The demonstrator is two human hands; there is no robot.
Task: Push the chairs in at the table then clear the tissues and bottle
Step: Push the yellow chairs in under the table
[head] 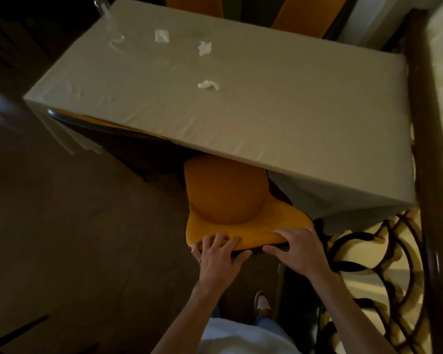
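- The orange chair (225, 198) stands half under the worktop (241, 103); left hand (219, 256) and right hand (301, 251) each curl over the backrest's top edge.
- It looks heavy with soft padding; the rigid top rail is probably the best hold.
- Three light tissues (208, 84) and a clear bottle (108, 19) lie farther off.
- A railing (420, 123) crowds the right side.

A smooth, matt grey cloth (241, 106) covers the bench, lightly creased near its left corner. The near chair (225, 195) is padded in soft matt orange fabric. Three tissues (208, 85) of crumpled white paper lie on the cloth. The bottle (108, 19) at the far left is clear, glossy plastic. The railing (420, 123) on the right is dark polished wood.
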